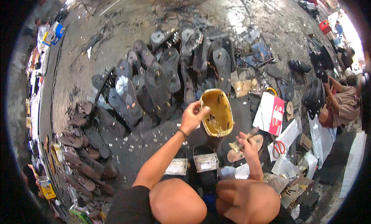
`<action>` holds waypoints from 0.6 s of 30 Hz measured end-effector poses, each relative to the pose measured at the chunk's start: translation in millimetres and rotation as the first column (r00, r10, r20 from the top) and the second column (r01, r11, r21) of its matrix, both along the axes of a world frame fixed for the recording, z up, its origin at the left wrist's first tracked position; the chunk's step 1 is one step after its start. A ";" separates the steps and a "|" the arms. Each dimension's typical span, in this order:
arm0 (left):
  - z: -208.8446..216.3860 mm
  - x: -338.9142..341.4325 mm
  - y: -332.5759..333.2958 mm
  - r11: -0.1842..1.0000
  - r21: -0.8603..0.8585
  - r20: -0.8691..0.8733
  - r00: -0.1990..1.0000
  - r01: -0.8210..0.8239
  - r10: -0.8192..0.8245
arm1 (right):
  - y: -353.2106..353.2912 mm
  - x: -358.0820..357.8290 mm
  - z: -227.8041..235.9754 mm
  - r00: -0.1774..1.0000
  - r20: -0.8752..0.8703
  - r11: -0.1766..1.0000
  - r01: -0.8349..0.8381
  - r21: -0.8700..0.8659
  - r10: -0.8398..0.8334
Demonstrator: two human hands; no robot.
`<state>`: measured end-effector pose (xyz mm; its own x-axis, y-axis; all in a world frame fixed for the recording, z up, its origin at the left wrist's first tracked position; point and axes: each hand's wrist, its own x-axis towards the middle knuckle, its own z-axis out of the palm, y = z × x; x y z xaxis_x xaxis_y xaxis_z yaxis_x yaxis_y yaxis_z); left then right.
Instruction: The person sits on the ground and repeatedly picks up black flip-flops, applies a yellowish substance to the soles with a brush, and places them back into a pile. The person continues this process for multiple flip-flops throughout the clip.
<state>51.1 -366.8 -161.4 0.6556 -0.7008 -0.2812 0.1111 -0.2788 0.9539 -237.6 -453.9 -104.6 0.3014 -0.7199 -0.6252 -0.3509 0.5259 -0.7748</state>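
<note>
A seated person's left hand (192, 117) grips the rim of a glue-smeared yellow tub (217, 112), tilted, at twelve o'clock from the knees. The right hand (247, 144) clasps a brush (241, 141). The tub looks light, stiff and sticky inside; its clean rim seems safest to hold.

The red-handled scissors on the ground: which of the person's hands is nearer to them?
Right. The right hand, holding a brush, is just left of the scissors. The left hand grips the yellow tub's rim, farther left and higher in the picture.
</note>
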 end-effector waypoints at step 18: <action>38.5 -41.4 145.5 0.998 0.059 -0.156 0.987 -0.029 0.037 | -10.7 31.7 -20.6 0.822 -0.074 0.812 -0.570 -0.127 0.565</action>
<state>9.7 -221.3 -122.9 0.6230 -0.6598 -0.4202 0.2677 -0.3249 0.9070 -205.9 -464.6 -125.1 0.6650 -0.5058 -0.5495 -0.5790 0.1156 -0.8071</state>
